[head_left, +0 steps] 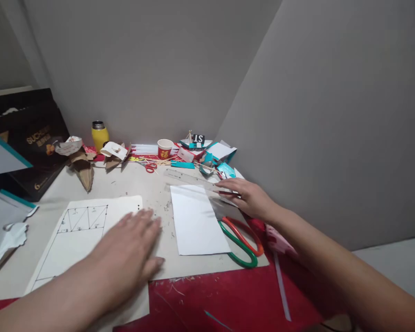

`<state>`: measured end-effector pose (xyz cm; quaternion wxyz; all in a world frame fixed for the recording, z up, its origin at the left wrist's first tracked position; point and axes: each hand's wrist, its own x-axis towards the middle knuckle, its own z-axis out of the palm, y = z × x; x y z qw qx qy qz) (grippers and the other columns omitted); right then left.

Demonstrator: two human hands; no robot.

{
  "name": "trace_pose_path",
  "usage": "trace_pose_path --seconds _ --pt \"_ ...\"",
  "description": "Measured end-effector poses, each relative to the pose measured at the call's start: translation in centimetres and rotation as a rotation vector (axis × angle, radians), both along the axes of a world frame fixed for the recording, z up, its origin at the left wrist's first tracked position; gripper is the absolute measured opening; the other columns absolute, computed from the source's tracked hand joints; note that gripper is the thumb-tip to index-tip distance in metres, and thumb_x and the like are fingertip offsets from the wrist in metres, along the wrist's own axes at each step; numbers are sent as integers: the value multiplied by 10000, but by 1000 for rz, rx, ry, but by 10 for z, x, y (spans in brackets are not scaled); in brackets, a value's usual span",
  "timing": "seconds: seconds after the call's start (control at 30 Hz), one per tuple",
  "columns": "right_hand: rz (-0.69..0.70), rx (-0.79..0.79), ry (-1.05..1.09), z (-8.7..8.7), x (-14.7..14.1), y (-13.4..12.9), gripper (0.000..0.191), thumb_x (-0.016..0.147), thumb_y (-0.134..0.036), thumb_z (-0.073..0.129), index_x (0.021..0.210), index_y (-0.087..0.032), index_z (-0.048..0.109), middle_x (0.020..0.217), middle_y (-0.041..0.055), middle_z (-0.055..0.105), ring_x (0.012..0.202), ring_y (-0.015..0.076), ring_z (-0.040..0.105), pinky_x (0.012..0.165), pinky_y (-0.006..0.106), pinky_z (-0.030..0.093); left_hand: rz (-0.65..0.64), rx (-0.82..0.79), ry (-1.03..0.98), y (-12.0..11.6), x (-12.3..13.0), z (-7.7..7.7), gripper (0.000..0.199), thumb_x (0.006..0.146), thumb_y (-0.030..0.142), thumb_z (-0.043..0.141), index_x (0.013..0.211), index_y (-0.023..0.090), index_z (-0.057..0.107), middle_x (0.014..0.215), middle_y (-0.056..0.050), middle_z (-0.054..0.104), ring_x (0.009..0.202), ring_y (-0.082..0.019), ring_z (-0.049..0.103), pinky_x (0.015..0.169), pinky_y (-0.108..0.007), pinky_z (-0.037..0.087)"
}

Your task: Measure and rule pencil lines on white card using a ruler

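Observation:
My left hand (127, 251) lies flat with its fingers stretched out on a large sheet of paper (124, 207). That sheet carries a ruled drawing of straight lines, triangles and small marks. At the right, my right hand (247, 196) is closed round a dark red pencil (230, 193). Its fingertips are at the right end of a clear ruler (186, 176). Below the ruler is a blank white card (198, 226). Scissors with orange and green handles (242, 246) lie beside the card, their blades partly hidden.
Along the back stand a yellow bottle (100, 136) and a paper cup (165, 148). Small red scissors (151, 168), thin sticks and teal-and-white scraps (224, 152) lie nearby. A black box (31, 143) leans at the left. Red cloth (207, 299) shows at the front edge.

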<state>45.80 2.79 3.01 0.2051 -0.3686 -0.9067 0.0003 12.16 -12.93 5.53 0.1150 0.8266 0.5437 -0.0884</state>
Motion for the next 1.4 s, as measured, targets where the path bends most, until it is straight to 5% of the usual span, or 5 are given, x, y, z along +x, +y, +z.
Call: trace_pose_path --seconds 0.17,0.53,0.67,1.03,1.4 --pt "-34 -46 49 -5 13 -12 365 831 -157 550 1157 -253 681 1158 82 710 1103 262 641 919 467 537 -236 -5 -90 31 64 -22 795 904 565 436 1531 137 203 1599 -160 107 1473 -315 90 1180 -470 190" --pt "-69 -426 395 -7 -16 -38 299 927 -356 540 1146 -218 690 1124 84 723 998 220 682 856 386 556 -221 65 -161 31 43 -43 610 935 363 471 1476 104 358 1542 -229 313 1422 -394 283 1143 -558 237" --pt "-327 -975 1037 -25 -46 -68 424 817 -430 690 1155 -174 675 1006 107 733 779 178 663 475 218 455 -125 72 -271 26 42 -44 592 898 387 524 1431 143 442 1516 -202 392 1398 -395 337 1133 -557 256" --pt "-448 -1108 1375 -28 -46 -107 403 735 -424 767 1060 -199 685 874 50 679 485 56 395 341 151 173 593 -113 -805 115 70 -30 429 916 425 583 1271 190 531 1222 -92 599 1001 -225 627 844 -449 539" --pt "-349 -1080 1355 -20 -69 -110 424 746 -465 729 1069 -194 683 911 63 666 533 76 419 360 177 168 763 -399 -1153 106 39 -17 314 929 387 577 1152 166 588 1067 -59 645 846 -169 643 724 -358 560"
